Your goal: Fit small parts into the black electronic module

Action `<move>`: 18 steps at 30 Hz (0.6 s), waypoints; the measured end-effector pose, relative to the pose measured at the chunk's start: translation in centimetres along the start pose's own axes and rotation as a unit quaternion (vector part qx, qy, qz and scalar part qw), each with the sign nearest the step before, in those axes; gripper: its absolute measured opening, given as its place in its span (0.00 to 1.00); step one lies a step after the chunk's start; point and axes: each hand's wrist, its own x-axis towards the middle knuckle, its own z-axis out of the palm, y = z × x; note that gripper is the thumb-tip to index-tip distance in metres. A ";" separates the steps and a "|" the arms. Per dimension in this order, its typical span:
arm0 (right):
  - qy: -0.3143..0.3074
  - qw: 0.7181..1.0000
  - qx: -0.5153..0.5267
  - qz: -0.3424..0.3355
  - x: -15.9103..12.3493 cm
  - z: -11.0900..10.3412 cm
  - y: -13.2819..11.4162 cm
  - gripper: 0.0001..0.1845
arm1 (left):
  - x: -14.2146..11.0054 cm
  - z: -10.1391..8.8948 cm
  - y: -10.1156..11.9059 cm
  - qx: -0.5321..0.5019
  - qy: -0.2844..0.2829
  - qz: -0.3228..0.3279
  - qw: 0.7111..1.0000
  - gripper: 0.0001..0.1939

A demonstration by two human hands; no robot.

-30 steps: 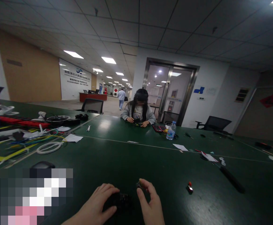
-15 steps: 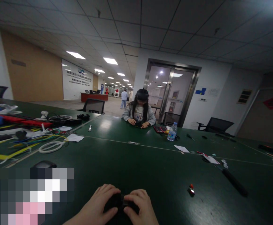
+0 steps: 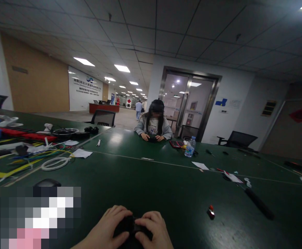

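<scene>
At the bottom edge of the head view my left hand (image 3: 108,230) and my right hand (image 3: 152,230) both close around a small black object (image 3: 128,225) resting on the green table (image 3: 145,186). Fingers of each hand curl over it, and most of it is hidden beneath them. A small red and black part (image 3: 211,211) lies on the table to the right of my right hand.
A person (image 3: 154,126) sits across the table handling something dark. A water bottle (image 3: 189,146), paper scraps and a black rod (image 3: 259,203) lie to the right. Cables, a white ring (image 3: 54,163) and trays crowd the left. A blurred patch covers the lower left corner.
One second ago my right hand was raised, pinching a small piece beside the black object; it has come down onto the object, and both hands now grip it slightly lower in view.
</scene>
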 end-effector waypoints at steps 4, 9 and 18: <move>-0.006 1.000 -0.004 0.006 0.1 0.1 0.1 0.19 | 0.0 0.2 -0.1 0.001 0.007 0.006 1.000 0.21; -0.020 1.000 -0.015 0.015 0.2 0.3 0.2 0.19 | 0.0 0.3 -0.5 0.000 0.011 0.024 1.000 0.19; -0.014 0.999 -0.018 0.034 0.2 0.3 0.0 0.19 | 0.0 0.3 -0.4 0.000 0.014 0.019 1.000 0.19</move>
